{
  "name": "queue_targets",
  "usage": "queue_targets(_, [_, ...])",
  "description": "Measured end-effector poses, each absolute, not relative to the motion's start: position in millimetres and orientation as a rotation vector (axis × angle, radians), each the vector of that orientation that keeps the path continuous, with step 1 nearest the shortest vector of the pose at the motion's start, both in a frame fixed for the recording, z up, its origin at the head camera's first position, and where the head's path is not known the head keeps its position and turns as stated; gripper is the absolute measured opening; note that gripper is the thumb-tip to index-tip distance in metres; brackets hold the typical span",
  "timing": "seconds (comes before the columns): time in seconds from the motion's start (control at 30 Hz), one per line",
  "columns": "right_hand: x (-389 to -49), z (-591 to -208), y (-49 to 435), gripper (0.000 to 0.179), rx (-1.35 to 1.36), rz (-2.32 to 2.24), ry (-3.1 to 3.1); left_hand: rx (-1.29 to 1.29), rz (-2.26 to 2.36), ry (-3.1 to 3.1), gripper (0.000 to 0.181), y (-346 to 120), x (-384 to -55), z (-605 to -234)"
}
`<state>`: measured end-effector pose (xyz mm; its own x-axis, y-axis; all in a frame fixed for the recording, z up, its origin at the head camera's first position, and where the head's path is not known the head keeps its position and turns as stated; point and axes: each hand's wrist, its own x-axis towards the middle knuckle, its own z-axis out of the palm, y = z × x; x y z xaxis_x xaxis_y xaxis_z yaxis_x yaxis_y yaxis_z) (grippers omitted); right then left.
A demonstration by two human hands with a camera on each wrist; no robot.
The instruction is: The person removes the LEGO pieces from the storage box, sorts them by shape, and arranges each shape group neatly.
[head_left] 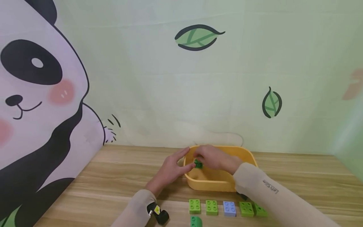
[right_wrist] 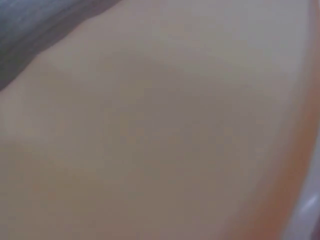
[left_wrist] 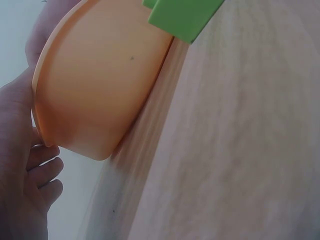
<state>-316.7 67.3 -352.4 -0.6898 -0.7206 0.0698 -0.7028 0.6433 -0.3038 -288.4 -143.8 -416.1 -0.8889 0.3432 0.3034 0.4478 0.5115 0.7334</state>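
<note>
My left hand (head_left: 171, 168) holds the left end of a yellow plastic bin (head_left: 210, 186), its thumb over the rim and its fingers along the outside. In the left wrist view, the fingers (left_wrist: 45, 172) bend around behind the bin wall (left_wrist: 100, 80). My right hand (head_left: 212, 156) reaches down inside the bin with curled fingers. Those fingers grip a dark green toy building block (head_left: 198, 164) near the left inner wall, close to my left thumb; the hand covers part of it. The right wrist view is blurred and shows mostly the bin's inside (right_wrist: 165, 130).
In front of the bin, a row of toy blocks lies on the wooden table (head_left: 113, 179): light green ones (head_left: 194, 206) and a blue one (head_left: 229, 208). A green rounded block (head_left: 196, 221) lies nearer. My right sleeve overlaps the row's right end. A printed cloth wall (head_left: 147, 94) stands behind.
</note>
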Motion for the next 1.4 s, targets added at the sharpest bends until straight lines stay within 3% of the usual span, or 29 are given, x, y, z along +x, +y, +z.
queue_targets(0.57, [-319,-350,70,0.005,-1.162,-0.435,2.814,-0.683,-1.343,-2.633,0.075,-142,-288,-414])
queue_targets(0.77, [-320,-352,67,0.016,-1.123,-0.475,2.771,-0.681,-1.351,-2.635,0.075,-142,-288,-413])
queue_targets(1.07, [-321,-354,67,0.013,-1.166,-0.474,2.757,-0.690,-1.356,-2.624,0.075,-142,-288,-413])
queue_targets(1.4, [-304,-338,84,0.024,-1.182,-0.634,2.841,-0.655,-1.350,-2.644,0.075,-142,-286,-414])
